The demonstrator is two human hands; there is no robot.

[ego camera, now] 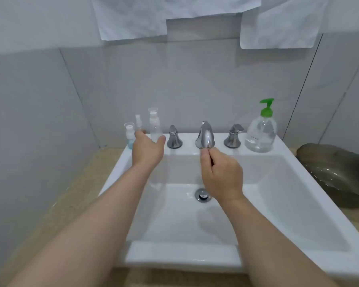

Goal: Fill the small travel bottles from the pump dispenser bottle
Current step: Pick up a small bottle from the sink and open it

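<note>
Three small travel bottles stand at the sink's back left corner: a short one with blue liquid (129, 133), a thin spray bottle (138, 121) and a tall clear one (154, 123). The clear pump dispenser bottle (261, 133) with a green pump stands at the back right. My left hand (147, 150) is open at the foot of the tall bottle, thumb to its right and fingers to its left, partly hiding the bottles' bases. My right hand (221, 175) hovers over the basin just below the faucet spout, fingers curled against the thumb, with nothing visible in it.
A chrome faucet (205, 135) with two handles (174, 137) (233, 136) sits on the white sink (278, 183); the drain (203, 195) is in the basin. A grey shell-shaped dish (336, 172) lies on the counter at right. White cloths (133, 17) hang above.
</note>
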